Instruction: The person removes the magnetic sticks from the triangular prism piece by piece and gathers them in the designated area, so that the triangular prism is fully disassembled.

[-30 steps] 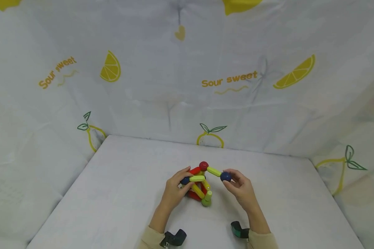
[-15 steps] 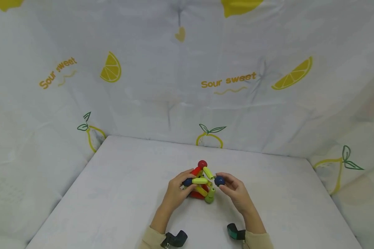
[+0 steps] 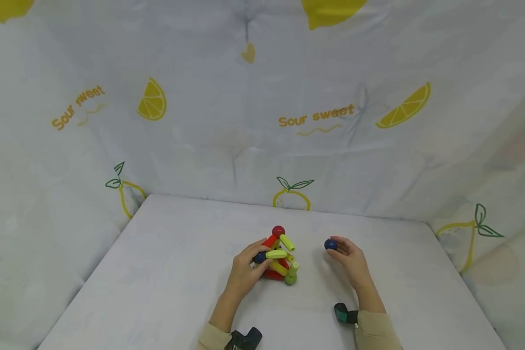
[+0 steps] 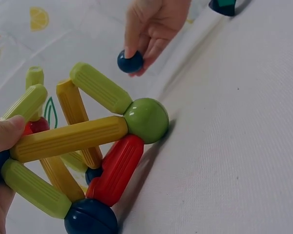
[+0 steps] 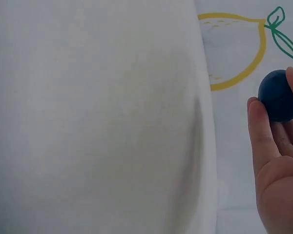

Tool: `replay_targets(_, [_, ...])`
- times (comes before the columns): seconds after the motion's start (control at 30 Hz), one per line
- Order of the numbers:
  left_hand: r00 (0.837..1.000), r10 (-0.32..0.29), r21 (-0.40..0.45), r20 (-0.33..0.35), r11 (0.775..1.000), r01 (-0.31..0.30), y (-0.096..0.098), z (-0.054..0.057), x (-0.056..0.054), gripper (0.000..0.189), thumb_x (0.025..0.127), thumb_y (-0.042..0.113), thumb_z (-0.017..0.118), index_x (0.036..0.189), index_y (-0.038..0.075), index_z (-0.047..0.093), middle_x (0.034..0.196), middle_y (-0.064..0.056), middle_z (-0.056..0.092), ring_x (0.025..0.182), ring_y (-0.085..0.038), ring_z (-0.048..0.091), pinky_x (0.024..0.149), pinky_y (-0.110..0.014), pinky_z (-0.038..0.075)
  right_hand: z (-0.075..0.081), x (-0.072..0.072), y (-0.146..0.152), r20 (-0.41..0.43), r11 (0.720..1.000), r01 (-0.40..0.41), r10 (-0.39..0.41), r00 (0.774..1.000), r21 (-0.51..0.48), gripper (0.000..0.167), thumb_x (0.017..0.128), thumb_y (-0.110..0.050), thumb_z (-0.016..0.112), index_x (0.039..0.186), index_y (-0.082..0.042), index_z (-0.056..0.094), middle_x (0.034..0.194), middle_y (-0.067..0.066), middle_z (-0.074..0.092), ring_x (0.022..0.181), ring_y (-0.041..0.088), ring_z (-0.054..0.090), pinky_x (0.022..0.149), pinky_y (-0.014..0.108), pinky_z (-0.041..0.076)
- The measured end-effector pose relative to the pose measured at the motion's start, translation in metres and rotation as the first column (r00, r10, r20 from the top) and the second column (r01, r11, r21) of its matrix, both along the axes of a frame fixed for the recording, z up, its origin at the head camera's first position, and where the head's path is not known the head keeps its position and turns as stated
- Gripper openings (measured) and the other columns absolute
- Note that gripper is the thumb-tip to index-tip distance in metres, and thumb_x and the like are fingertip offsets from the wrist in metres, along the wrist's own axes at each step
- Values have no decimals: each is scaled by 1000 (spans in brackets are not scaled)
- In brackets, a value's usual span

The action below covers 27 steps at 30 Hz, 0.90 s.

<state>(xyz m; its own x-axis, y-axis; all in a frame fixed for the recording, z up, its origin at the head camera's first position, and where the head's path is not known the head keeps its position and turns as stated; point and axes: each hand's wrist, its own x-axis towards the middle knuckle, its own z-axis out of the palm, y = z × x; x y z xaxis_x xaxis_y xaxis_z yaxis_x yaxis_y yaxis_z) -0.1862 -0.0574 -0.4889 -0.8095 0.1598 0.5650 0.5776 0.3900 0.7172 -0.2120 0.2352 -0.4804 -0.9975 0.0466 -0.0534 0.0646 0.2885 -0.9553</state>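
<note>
A frame built of coloured rods and balls stands on the table in the head view. My left hand (image 3: 243, 269) grips its dark blue corner ball (image 3: 260, 257), from which a light green rod (image 3: 276, 254) points right. At the top sits a red ball (image 3: 278, 231) with another light green rod hanging off it, its lower end free. The left wrist view shows a green ball (image 4: 146, 121) low on the frame, joined to a yellow rod (image 4: 71, 139) and a red rod (image 4: 118, 170). Apart from the frame, my right hand (image 3: 353, 261) pinches a loose dark blue ball (image 5: 279, 96) between thumb and fingers.
The white table (image 3: 166, 291) runs back to a hanging white cloth (image 3: 210, 112) printed with lemons and lettering. A dark wrist camera (image 3: 247, 338) sits by the left sleeve, another wrist camera (image 3: 344, 313) by the right one.
The right hand's blue ball came off the light green rod, which swung down from the red ball. That hand then moved right, away from the frame, with the ball. The left hand keeps its grip.
</note>
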Motion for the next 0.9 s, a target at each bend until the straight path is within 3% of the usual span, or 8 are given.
replay_targets(0.13, [1000, 7, 1, -11, 1000, -7, -1, 1, 0, 27, 80, 13, 74, 106, 10, 66, 127, -8, 62, 119, -22, 58, 96, -33, 50, -1, -15, 2, 25, 999, -5, 3, 1000, 48, 54, 90, -17, 64, 137, 0, 44, 141, 23, 45, 130, 32, 46, 93, 13, 45])
replay_targets(0.37, [999, -8, 4, -46, 1000, 8, -1, -1, 0, 28, 79, 13, 75, 106, 9, 66, 126, -9, 62, 117, -24, 60, 94, -33, 51, -7, -35, 1, 63, 998, -13, 9, 998, 63, 51, 90, -13, 63, 136, 1, 45, 140, 25, 45, 131, 36, 44, 109, 46, 37])
replay_targets(0.5, [998, -15, 6, -54, 1000, 16, -1, -2, 0, 28, 80, 13, 75, 106, 8, 66, 126, -9, 62, 117, -24, 59, 94, -32, 51, -14, -43, 2, 86, 995, -18, 9, 996, 102, 50, 89, -13, 63, 135, 1, 47, 139, 27, 46, 130, 39, 44, 109, 50, 36])
replay_targets(0.7, [999, -24, 11, -23, 1000, 25, -2, -2, 1, 29, 81, 14, 75, 107, 8, 66, 128, -6, 61, 119, -20, 58, 96, -32, 50, -26, -50, 5, 40, 989, -41, 35, 999, 145, 47, 89, -6, 63, 132, 4, 49, 136, 28, 48, 128, 40, 45, 109, 50, 36])
replay_targets(0.9, [999, -42, 15, -22, 999, 43, -4, -2, 0, 31, 81, 13, 74, 110, 8, 65, 129, -7, 60, 119, -23, 58, 94, -31, 51, -28, -51, 3, 18, 984, -50, 47, 999, 169, 47, 88, -3, 62, 133, 3, 49, 140, 27, 44, 132, 41, 41, 110, 50, 34])
